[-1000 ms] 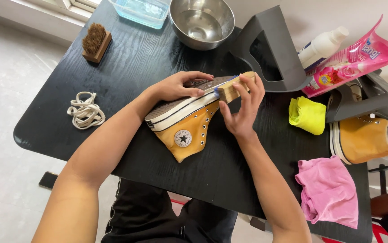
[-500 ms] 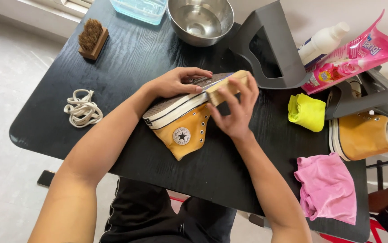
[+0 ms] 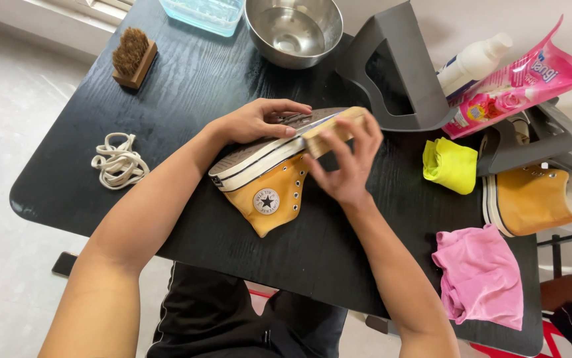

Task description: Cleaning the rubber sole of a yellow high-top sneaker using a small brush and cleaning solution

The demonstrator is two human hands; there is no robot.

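Black table (image 3: 186, 86), left hand (image 3: 253, 122) steadying yellow sneaker (image 3: 266, 189), right hand (image 3: 345, 166) gripping brush (image 3: 332, 129)

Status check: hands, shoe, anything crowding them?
Left hand flat on upturned sole, pinning yellow shoe. Right hand has a grip on wooden brush at sole's edge. Grey stand close behind; nothing blocking.
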